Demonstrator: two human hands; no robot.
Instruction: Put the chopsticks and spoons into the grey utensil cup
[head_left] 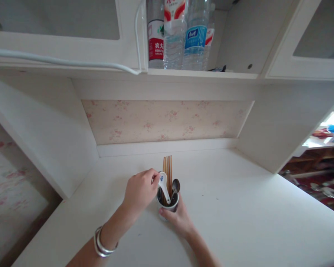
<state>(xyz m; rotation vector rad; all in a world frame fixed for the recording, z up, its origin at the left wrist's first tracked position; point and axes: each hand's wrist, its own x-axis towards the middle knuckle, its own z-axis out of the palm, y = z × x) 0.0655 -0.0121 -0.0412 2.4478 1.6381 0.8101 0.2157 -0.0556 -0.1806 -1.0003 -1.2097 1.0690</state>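
A white utensil cup (169, 208) stands on the white desktop, holding several wooden chopsticks (169, 170) and a metal spoon (176, 185). My right hand (180, 218) wraps round the cup from the right and front, its thumb across the near side. In my left hand (143, 185) a white ceramic soup spoon (164, 187) is pinched by its bowl end, which bears a blue pattern. The soup spoon's handle points down to the cup's mouth. Some of my left fingers are hidden behind the hand.
Above the desktop hangs a white cabinet (203, 75) with an open section of plastic bottles (175, 40). A white cable (72, 61) runs along its lower edge. Side panels (289, 115) stand left and right, and floral wallpaper (161, 120) covers the back.
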